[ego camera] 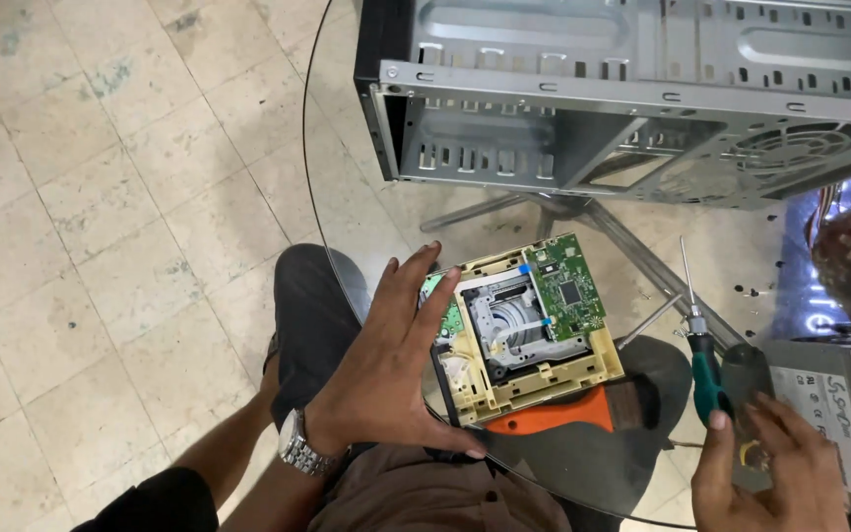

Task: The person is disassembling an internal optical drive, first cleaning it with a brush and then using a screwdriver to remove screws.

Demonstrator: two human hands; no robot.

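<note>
Centre frame, the left hand (pixel 386 369) gripped the opened optical drive (pixel 524 330) by its left edge, fingers spread along it. Its cover was already off, green circuit board (pixel 565 286) still mounted. Lower right, the right hand (pixel 775 463) clasped a green-handled screwdriver (pixel 703 345), tip up, below the empty computer case (pixel 642 99).

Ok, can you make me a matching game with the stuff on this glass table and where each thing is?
Things:
1. drive
2. screwdriver
3. case
4. brush

Places:
A. at the table's far side
B. held by the left hand
C. under the drive's near edge
D. by the right hand

Pairs: 1-B, 2-D, 3-A, 4-C
</note>
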